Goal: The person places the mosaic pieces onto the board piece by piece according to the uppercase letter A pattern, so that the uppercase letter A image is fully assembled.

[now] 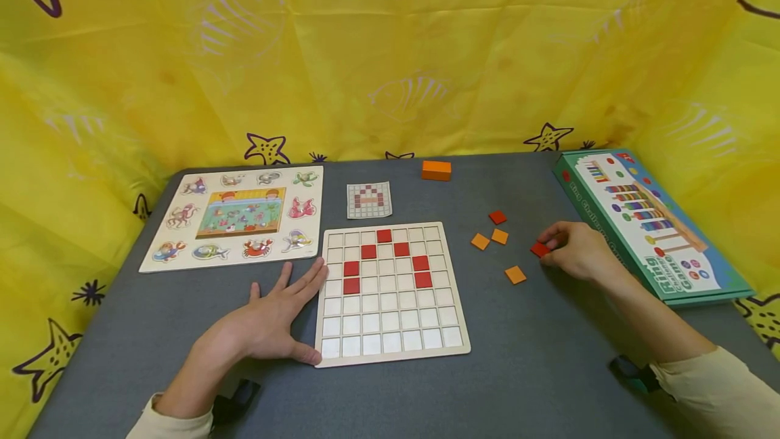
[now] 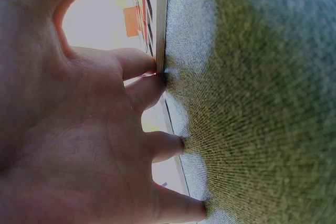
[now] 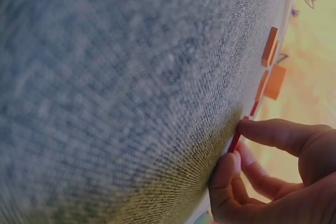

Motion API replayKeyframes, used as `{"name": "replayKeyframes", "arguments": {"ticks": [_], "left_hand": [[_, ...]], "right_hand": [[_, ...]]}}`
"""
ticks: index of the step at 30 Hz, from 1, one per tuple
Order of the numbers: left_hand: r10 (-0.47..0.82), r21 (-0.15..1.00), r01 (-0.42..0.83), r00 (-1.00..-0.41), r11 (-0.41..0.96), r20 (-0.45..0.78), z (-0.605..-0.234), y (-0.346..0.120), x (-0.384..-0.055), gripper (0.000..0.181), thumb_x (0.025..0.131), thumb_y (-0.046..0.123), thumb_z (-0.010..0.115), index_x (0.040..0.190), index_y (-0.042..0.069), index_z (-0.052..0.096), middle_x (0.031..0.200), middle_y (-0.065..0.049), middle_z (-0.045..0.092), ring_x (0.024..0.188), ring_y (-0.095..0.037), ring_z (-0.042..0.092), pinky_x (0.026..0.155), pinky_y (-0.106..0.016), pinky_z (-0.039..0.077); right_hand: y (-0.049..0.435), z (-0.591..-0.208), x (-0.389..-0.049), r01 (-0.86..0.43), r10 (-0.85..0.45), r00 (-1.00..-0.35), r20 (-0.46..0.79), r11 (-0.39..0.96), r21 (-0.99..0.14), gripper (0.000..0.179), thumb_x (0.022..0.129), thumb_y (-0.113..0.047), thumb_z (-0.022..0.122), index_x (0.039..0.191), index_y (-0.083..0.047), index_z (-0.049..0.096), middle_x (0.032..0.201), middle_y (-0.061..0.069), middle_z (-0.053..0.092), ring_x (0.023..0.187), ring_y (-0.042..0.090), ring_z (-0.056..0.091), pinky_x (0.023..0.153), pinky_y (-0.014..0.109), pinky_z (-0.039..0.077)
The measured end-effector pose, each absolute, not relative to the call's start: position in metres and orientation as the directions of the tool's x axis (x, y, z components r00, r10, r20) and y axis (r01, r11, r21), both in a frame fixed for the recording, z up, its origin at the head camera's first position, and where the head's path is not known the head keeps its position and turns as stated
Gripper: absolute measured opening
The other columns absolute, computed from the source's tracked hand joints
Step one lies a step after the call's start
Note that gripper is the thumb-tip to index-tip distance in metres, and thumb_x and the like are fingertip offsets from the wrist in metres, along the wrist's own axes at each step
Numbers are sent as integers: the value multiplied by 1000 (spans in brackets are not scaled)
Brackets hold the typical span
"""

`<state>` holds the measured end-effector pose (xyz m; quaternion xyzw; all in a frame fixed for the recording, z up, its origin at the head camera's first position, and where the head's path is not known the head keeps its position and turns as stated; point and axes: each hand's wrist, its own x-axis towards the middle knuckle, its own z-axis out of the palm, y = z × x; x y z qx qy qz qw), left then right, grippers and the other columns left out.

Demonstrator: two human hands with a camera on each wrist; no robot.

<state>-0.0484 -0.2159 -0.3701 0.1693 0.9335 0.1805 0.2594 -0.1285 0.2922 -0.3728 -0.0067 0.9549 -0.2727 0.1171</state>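
Observation:
My left hand (image 1: 271, 320) lies spread at the left edge of a wooden grid board (image 1: 395, 360), thumb at the near corner and fingertips along the side. In the left wrist view its fingers reach down to the dark cloth. Several red square tiles (image 1: 384, 236) sit in the board's cells, forming an arch. Right of the board, my right hand (image 1: 577, 249) pinches a red tile (image 3: 236, 139) between thumb and finger, low over the cloth. Near it lie three orange tiles (image 1: 514, 275) and another red tile (image 1: 497, 217).
A small pattern card (image 1: 369, 200) lies behind the board, and an orange block (image 1: 436, 171) stands at the back. On the left is a sea-animal puzzle board (image 1: 177, 222). A green game box (image 1: 655, 222) occupies the right side. Yellow cloth (image 1: 390, 53) hangs around the table.

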Motion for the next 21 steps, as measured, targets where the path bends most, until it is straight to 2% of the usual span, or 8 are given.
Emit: {"name": "replayKeyframes", "arguments": {"ticks": [15,21], "left_hand": [[411,426,223,-807,877,-423,-371,-217,-48,136,68,63,90,170,24,9,178,1,-2,157,-54,-7,100,-93,-2],[415,425,231,-809,875,-415,-370,-217,-48,137,67,63,91,170,24,9,178,0,-2,157,-55,-6,100,-94,-1]], "right_hand": [[291,-372,-130,36,-90,-974,-206,842,-539,35,82,-11,77,115,-3,75,103,15,71,91,28,59,71,32,43],[289,-372,-130,8,-109,-978,-180,835,-550,35,82,-11,77,116,-2,75,102,15,72,88,24,60,69,31,44]]}}
